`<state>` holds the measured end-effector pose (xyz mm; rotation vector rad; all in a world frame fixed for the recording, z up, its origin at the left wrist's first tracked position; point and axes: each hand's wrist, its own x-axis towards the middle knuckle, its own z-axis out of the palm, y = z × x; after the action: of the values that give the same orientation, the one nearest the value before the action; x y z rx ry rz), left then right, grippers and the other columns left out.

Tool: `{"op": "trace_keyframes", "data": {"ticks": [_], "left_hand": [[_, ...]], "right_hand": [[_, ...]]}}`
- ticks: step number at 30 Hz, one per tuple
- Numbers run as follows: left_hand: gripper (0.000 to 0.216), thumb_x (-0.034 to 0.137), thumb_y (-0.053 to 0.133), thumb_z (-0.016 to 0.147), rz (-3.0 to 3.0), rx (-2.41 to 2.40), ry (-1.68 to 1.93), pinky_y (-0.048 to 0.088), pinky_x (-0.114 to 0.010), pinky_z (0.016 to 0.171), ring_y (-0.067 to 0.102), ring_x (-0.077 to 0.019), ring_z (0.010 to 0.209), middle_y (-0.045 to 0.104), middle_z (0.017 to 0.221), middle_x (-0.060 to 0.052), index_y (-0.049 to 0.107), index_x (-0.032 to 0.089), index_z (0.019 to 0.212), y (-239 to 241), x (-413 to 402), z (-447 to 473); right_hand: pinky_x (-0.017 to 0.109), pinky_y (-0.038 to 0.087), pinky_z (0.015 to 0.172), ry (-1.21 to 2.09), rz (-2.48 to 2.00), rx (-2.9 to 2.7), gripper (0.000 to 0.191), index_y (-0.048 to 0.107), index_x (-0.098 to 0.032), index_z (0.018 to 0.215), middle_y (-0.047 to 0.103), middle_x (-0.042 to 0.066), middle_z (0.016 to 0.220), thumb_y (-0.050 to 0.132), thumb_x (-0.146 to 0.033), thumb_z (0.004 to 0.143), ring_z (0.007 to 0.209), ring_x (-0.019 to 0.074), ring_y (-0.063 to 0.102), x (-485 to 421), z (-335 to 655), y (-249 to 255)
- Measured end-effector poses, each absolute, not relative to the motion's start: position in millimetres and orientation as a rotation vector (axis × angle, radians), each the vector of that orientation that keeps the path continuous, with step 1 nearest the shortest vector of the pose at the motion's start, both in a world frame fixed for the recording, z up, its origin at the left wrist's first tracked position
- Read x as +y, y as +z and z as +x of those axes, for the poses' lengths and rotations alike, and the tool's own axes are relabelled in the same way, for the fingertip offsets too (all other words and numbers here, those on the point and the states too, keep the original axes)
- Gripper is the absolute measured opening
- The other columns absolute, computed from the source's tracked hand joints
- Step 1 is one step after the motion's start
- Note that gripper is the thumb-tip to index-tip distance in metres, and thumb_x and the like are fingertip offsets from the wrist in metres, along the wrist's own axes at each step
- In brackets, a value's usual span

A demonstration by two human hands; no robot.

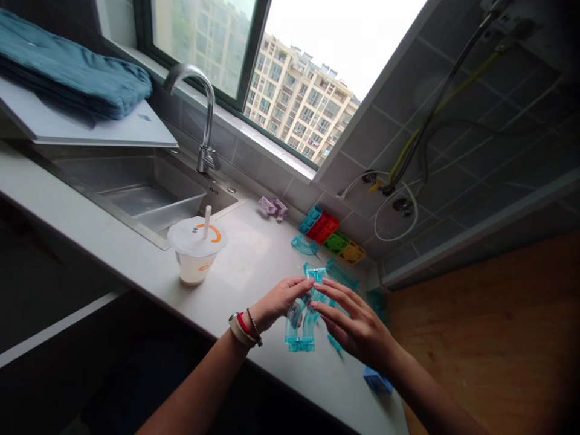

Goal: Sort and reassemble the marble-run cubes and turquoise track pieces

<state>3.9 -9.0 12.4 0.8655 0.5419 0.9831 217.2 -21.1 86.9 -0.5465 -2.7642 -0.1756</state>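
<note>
The left hand is clamped on a translucent teal piece with its thumb and fingers. The teal piece lies between both hands, its lower end projecting below the fingertips. The right hand rests its fingertips on the piece; its thumb is hidden, so whether it grips cannot be told. Left-hand fingers behind the piece are partly concealed. Beyond and right of the grip, further teal parts are partly covered by the right hand and hard to separate. A blue block, below right of the grip, is partly hidden by the right forearm. Left of the grip stands a lidded cup with a straw and pale contents low inside. Farther left, a board, cut off by the view edge, overhangs the sink.
</note>
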Motion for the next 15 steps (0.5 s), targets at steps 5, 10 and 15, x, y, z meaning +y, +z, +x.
{"op": "trace_keyframes", "data": {"ticks": [5,10,15], "left_hand": [[0.049,0.065,0.068,0.088,0.918,0.579,0.978,0.041,-0.017,0.039,0.055,-0.0070,0.045,0.060,0.077,0.002,0.063,0.016,0.097,11,-15,-1],[0.049,0.066,0.068,0.088,0.951,0.578,0.951,0.043,-0.019,0.041,0.063,-0.0100,0.044,0.067,0.085,-0.001,0.061,0.018,0.096,12,-21,-4],[0.048,0.062,0.071,0.087,0.962,0.606,0.938,0.053,-0.022,0.051,0.073,-0.0146,0.058,0.070,0.097,-0.005,0.062,0.018,0.103,11,-25,-4]], "right_hand": [[0.054,0.053,0.114,-0.185,-0.617,-2.706,0.056,0.056,-0.024,0.147,0.057,0.014,0.151,0.063,-0.007,0.094,0.146,0.0318,0.050,-35,215,86],[0.054,0.055,0.109,-0.156,-0.685,-2.666,0.050,0.059,-0.024,0.142,0.061,0.014,0.144,0.064,-0.010,0.094,0.137,0.0313,0.056,-48,215,86],[0.051,0.055,0.107,-0.096,-0.769,-2.610,0.045,0.063,-0.025,0.137,0.063,0.015,0.139,0.065,-0.011,0.094,0.132,0.0303,0.059,-58,217,84]]}}
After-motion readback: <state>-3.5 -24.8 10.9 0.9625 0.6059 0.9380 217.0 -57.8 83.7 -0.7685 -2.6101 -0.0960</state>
